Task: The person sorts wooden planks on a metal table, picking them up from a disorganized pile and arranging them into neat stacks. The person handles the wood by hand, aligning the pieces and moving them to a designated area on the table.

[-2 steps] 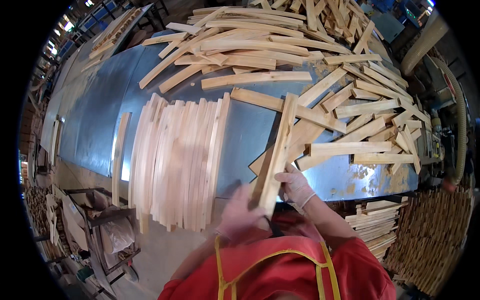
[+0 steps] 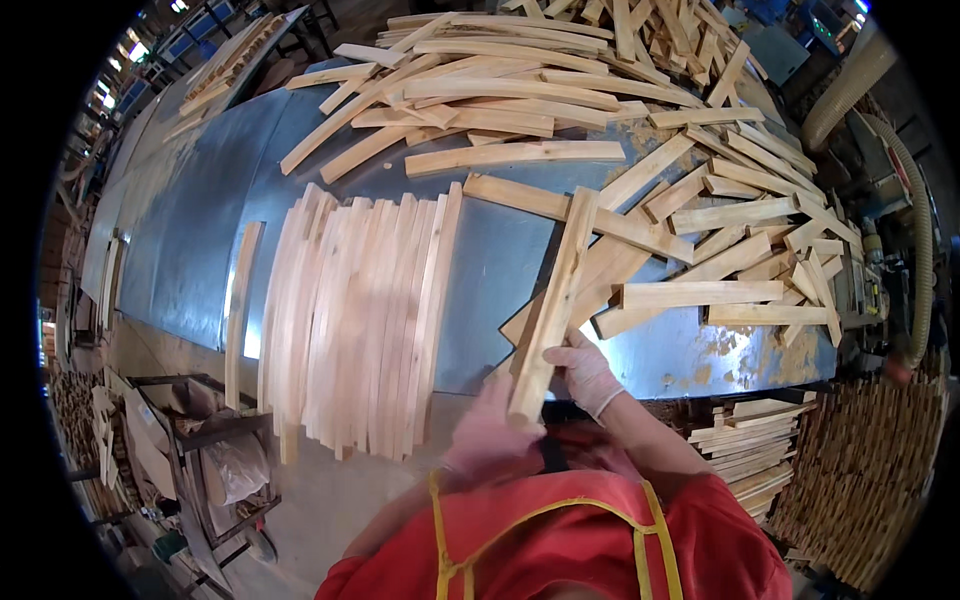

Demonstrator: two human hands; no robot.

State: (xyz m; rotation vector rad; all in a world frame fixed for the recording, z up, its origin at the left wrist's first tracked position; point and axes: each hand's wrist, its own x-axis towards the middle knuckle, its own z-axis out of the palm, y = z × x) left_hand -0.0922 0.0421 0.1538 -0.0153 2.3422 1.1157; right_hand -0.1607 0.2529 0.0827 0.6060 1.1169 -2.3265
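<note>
A long pale wooden strip (image 2: 556, 300) slants away from me, its far end over other strips on the table. My right hand (image 2: 586, 374), in a thin whitish glove, is closed on its right side near the close end. Beside that same end is my left hand (image 2: 490, 428), gloved and blurred; it touches the strip, but how its fingers lie is smeared. To the left, a row of strips (image 2: 350, 320) lies side by side, partly past the table's near edge. Another strip (image 2: 572, 208) lies crosswise under the far end of the one I hold.
The metal-topped table (image 2: 190, 230) carries a heap of loose strips (image 2: 510, 90) at the back and more (image 2: 740, 220) on the right. A single strip (image 2: 240, 315) lies left of the row. Below stand a cart (image 2: 205, 440) at left and stacked strips (image 2: 755, 450) at right.
My left hand has shifted slightly to the right at the strip's near end, which now shows more of its end face. My right hand keeps its hold almost unmoved.
</note>
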